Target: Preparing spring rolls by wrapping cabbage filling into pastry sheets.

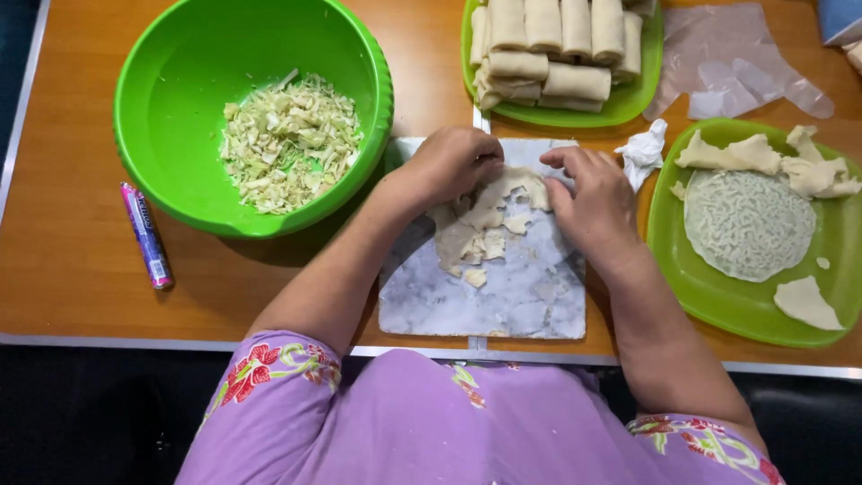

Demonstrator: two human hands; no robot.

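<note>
A torn, pale wrapper sheet (467, 235) lies in pieces on a grey marble slab (503, 301) in front of me. My left hand (449, 162) pinches its upper left part with fingers curled. My right hand (593, 202) presses on the sheet's upper right edge, fingers bent over it. Small torn scraps (475, 277) lie loose on the slab below the hands.
A big green bowl (180, 54) of shredded cabbage (292, 139) stands at the left. A green tray of rolled wraps (557, 49) sits at the back, a green plate (718, 301) with a lacy round sheet and dough scraps at right. Crumpled tissue (645, 151), clear plastic (736, 63), a purple tube (146, 235).
</note>
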